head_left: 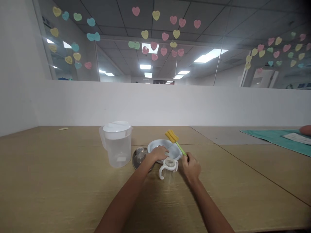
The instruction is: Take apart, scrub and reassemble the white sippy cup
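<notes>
My right hand (pixel 191 166) is closed round the green handle of a bottle brush (pixel 181 149), whose yellow sponge head points up and left above the bowl. My left hand (pixel 159 152) reaches over the near side of a white bowl (pixel 175 150), fingers curled together; a small, pale, see-through thing shows at the fingertips, too small to name. Between my hands, close to me, stands a clear baby bottle (pixel 169 176) without a cap, upright, with a white two-handled collar. A clear bottle cap (pixel 140 154) rests on a round metal tray (pixel 135 164), partly hidden by my left forearm.
A translucent lidded pitcher (pixel 119 147) stands on the wooden table (pixel 60 181) left of the tray. At the far right lie a teal cloth (pixel 272 136) and a white sheet (pixel 297 138), with part of another person's hand (pixel 305 130) beside them. A white wall closes off the back.
</notes>
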Tool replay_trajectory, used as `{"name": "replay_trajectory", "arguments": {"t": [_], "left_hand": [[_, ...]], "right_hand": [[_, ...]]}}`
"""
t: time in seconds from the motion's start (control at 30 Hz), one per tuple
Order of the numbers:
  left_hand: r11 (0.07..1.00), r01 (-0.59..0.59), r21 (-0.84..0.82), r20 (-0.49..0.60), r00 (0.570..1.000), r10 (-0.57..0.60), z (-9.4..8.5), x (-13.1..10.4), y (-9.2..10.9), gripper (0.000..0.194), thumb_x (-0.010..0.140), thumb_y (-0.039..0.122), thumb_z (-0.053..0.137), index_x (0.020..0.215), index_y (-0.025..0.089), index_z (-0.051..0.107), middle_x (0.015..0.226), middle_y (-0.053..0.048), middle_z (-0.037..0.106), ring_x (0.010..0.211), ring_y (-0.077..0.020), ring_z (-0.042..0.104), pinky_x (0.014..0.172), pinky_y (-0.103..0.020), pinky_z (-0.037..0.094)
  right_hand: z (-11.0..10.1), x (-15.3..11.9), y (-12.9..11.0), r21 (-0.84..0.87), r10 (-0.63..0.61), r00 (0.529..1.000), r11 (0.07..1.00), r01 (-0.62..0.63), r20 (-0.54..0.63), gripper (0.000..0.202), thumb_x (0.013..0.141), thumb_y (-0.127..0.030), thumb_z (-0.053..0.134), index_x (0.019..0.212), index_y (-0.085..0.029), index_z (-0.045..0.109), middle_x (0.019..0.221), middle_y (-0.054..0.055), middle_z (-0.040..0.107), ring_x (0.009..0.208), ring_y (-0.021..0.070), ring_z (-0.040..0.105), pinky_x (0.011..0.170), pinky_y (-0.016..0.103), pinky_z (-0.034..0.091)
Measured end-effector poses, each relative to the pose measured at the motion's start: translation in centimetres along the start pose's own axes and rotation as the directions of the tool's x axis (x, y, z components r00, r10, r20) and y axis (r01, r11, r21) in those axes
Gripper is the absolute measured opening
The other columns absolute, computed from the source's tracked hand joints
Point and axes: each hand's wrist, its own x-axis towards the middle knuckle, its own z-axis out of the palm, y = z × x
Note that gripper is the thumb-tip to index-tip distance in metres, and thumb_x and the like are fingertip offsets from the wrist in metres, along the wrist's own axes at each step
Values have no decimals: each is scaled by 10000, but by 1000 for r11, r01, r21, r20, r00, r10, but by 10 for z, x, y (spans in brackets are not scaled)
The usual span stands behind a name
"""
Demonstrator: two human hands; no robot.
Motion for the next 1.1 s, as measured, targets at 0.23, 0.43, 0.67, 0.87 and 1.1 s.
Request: {"name": "replay_trajectory", "arguments": {"t": [0.23,0.43,0.67,0.87,1.1], "left_hand": [[1000,-28,2,-44,999,28,-7,0,7,252,756,250,594,988,201,680,1103,-57,643,1046,-208,564,904,-303,432],[963,-64,-263,-208,978,8,-22,4,13,133,736,207,630,853,154,665,877,-23,668,812,-132,599,776,-245,481],[390,-126,-912,-262,910,-321,-58,-7,35,167,752,171,639,897,120,575,799,-29,612,696,-88,599,721,-256,539],[593,-198,-781,-394,892,-222,-78,-20,45,174,800,183,578,964,144,623,920,-47,635,809,-115,618,800,-274,518],[997,-63,-46,-431,901,37,-69,-31,58,306,872,144,392,1037,160,650,1127,-104,535,992,-167,554,931,-297,447]], "right_hand": [[1,-1,1,-17,11,1000,1000,-11,14,245,856,-225,402,835,-152,636,656,23,551,532,101,293,539,256,116],[1,-1,2,25,8,999,1000,-6,-46,266,848,-218,387,816,-143,640,632,23,538,532,105,296,538,253,127],[2,-3,2,22,-12,996,1000,14,-91,253,823,-212,400,798,-148,643,618,21,539,539,105,306,541,243,133],[5,-4,4,15,-61,994,998,63,-90,271,823,-215,388,770,-147,645,612,26,550,529,102,321,541,239,147],[10,-5,7,-45,-77,990,996,72,-118,248,817,-215,408,753,-141,636,588,20,537,521,95,315,541,237,132]]}}
